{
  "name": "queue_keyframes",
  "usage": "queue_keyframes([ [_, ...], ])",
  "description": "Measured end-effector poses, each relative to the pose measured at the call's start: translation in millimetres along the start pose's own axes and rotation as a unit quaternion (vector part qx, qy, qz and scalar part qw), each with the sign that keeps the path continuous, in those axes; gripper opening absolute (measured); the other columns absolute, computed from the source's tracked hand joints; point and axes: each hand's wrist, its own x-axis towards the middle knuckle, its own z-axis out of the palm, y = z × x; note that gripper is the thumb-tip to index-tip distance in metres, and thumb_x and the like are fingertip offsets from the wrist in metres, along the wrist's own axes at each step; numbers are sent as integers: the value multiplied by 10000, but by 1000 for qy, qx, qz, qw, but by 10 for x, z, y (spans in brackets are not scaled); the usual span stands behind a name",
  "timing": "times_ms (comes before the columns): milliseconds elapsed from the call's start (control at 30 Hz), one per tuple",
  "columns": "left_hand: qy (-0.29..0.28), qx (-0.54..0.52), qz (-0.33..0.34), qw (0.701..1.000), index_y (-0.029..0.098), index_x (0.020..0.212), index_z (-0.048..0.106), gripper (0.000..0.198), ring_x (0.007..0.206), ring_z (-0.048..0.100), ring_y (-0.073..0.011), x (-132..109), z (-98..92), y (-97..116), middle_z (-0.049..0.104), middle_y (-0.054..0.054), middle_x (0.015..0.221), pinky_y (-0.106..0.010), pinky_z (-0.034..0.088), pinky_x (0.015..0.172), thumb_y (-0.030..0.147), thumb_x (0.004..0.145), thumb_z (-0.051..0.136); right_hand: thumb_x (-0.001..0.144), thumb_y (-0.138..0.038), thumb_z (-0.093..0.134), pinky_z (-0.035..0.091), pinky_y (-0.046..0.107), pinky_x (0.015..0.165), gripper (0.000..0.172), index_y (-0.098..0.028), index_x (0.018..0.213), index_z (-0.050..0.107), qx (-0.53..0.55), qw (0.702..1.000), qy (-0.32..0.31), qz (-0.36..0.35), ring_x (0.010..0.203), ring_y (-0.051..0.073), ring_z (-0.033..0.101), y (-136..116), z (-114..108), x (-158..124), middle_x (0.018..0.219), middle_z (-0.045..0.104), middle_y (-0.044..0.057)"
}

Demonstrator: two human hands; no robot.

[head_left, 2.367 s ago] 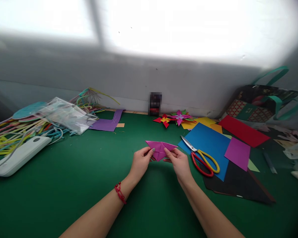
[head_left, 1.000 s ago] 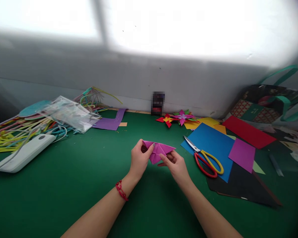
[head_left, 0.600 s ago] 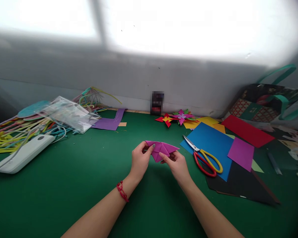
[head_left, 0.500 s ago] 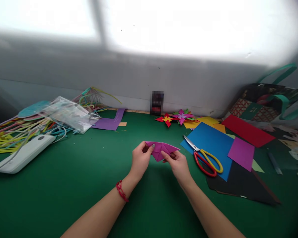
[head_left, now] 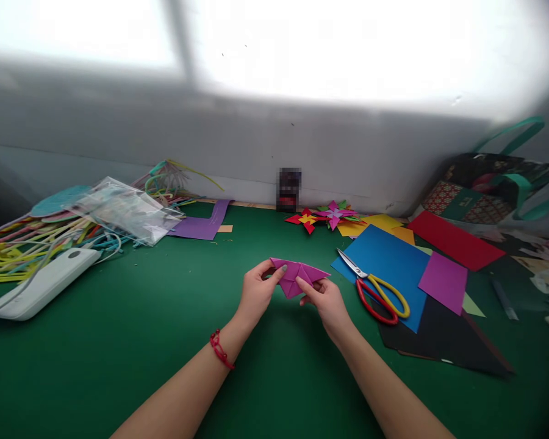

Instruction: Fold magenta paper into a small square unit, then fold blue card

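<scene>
Between my two hands, above the green table (head_left: 165, 366), is a folded piece of magenta paper (head_left: 291, 286) with pointed sides and a point at the bottom. My left hand (head_left: 257, 292) pinches its left side, thumb in front and fingers behind. On the right side my right hand (head_left: 327, 300) grips it, the thumb pressed near the middle creases. The fingers behind the paper are partly hidden. To the right of my right hand lie scissors (head_left: 360, 274) with one red and one yellow handle, on a blue sheet of paper (head_left: 379, 256).
Folded paper flowers (head_left: 307, 219) lie at the back near the wall. Red (head_left: 457, 240), magenta (head_left: 443, 282) and black sheets (head_left: 439, 335) spread at right, before a patterned bag (head_left: 466, 195). At left are a white power strip (head_left: 50, 283), coloured strips and a clear plastic bag (head_left: 123, 210).
The paper stays in both hands at nearly the same spot. My left thumb and fingers have shifted very slightly on it; the view has moved a little.
</scene>
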Motion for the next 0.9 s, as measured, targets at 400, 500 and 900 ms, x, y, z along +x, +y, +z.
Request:
queue_keyframes([
  [400,-31,135,116,983,204,939,632,201,843,555,-164,-86,49,-11,568,-47,929,-223,478,644,275,760,574,719,-379,636,505,315,682,393,-141,1027,577,17,999,18,-47,762,197,622,16,57,-34,889,676,74],
  [500,-25,169,145,975,216,933,638,184,846,554,-161,-97,44,-13,572,-46,941,-222,471,651,261,777,551,747,-399,601,507,309,667,352,-143,989,594,12,999,9,-38,760,195,618,17,39,-21,886,670,78],
  [900,-12,116,64,991,168,787,636,205,697,558,-147,-70,41,-45,604,-29,735,-227,453,614,346,787,535,691,-350,659,495,294,658,383,-171,1021,581,-26,998,-30,-55,807,205,616,-11,61,-52,914,670,69],
])
